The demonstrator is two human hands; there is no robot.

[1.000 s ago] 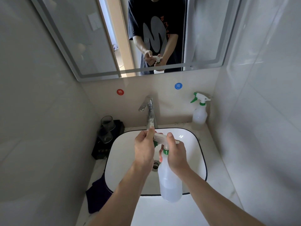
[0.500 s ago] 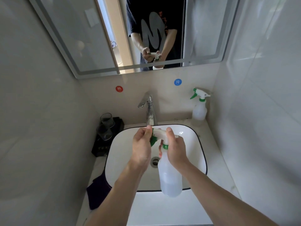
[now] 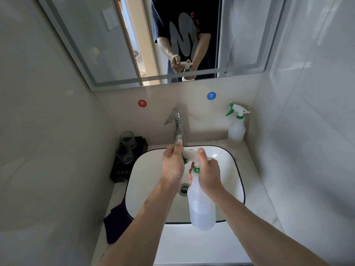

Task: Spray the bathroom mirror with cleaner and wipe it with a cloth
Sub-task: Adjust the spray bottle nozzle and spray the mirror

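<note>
Over the glossy white basin (image 3: 148, 179), edged with a thin black line, a cloudy plastic spray bottle (image 3: 201, 206) hangs upright, part filled with clear liquid. The right hand (image 3: 208, 171) is clenched round its green-collared neck, thumb laid on the white head. The left hand (image 3: 172, 166) pinches the nozzle end.

Taking the drain as the clock's centre:
- **12:** a chrome tap (image 3: 177, 125) rises just behind the left fingertips.
- **1:** a second spray bottle (image 3: 237, 125) with a green trigger stands in the counter's corner.
- **10:** two dark drinking glasses (image 3: 126, 140) sit on a black box (image 3: 123, 172), whose pale print is too blurred to read.
- **8:** a dark purple cloth (image 3: 117, 223) lies crumpled against the basin's rim.

On the wall a round red sticker (image 3: 142, 103) reads 热 and a blue sticker (image 3: 211, 96) reads 冷. The mirror (image 3: 92, 45), bordered by a frosted strip, hangs above at 12. It reflects a dark shirt with a grey swirl and orange letters that cannot be read.
</note>
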